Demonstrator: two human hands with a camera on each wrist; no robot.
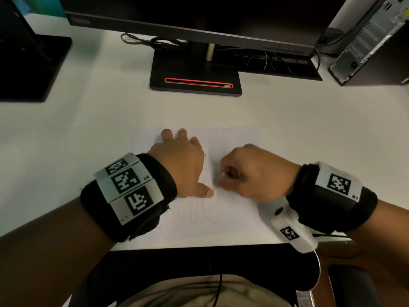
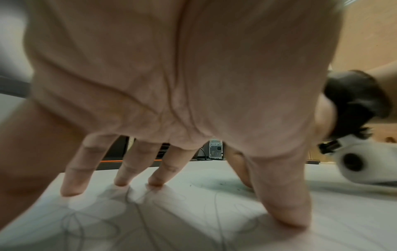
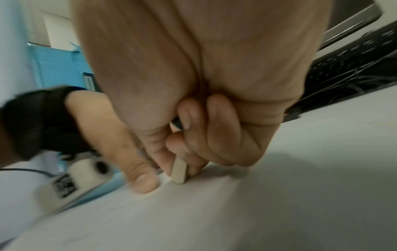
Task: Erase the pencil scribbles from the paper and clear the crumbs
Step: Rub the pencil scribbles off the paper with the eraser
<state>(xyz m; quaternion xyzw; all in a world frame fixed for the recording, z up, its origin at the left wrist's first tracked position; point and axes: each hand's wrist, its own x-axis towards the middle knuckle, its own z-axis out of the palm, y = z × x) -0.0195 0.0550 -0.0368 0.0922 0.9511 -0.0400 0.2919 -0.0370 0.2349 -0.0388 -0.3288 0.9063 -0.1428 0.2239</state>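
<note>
The right hand (image 3: 193,101) pinches a small cream rubber eraser (image 3: 179,171), its tip on the white paper sheet (image 1: 234,207) near the counter's (image 1: 88,120) front edge — just beside the left hand (image 1: 179,165), spread flat over faint pencil scribbles (image 1: 199,216).

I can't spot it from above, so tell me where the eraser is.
The eraser shows in the right wrist view, pinched in the right hand, tip down on the paper.
</note>
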